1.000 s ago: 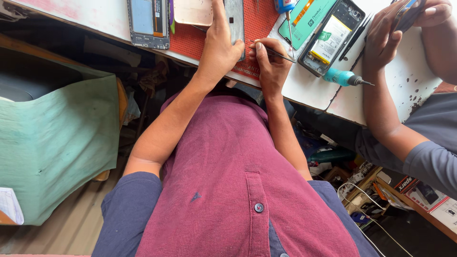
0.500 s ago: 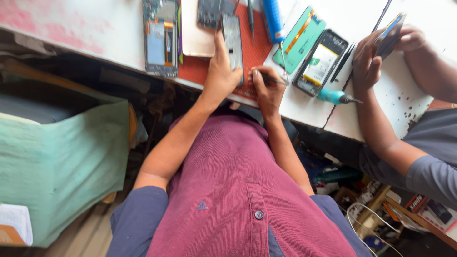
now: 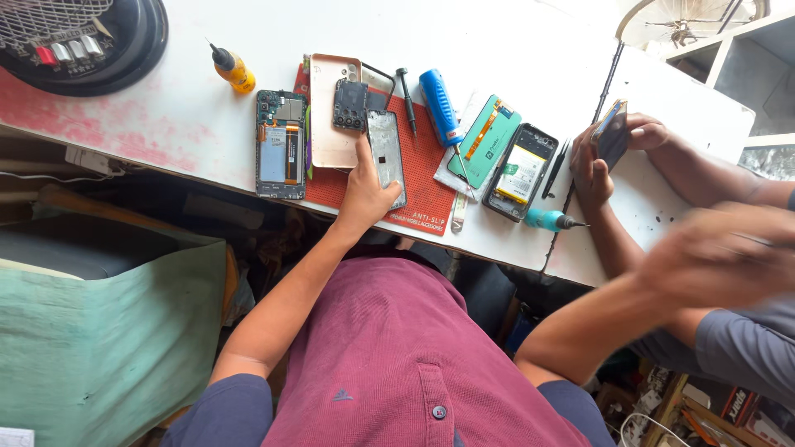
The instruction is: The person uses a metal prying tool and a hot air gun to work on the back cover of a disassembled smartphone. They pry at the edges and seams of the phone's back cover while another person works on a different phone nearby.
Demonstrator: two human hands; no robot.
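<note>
My right hand [image 3: 729, 252] has lifted off the red anti-slip mat [image 3: 422, 178], blurred, grip unreadable; left fingers [image 3: 364, 153] lie flat, pinning the grey phone frame [image 3: 387, 153], so probing has paused.

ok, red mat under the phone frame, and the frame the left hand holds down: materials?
Red mat: looks like soft rubber or silicone, matte, with a fine grid texture. Phone frame under the left hand: likely metal or metallised plastic, grey with a dull sheen; cannot tell which.
</note>
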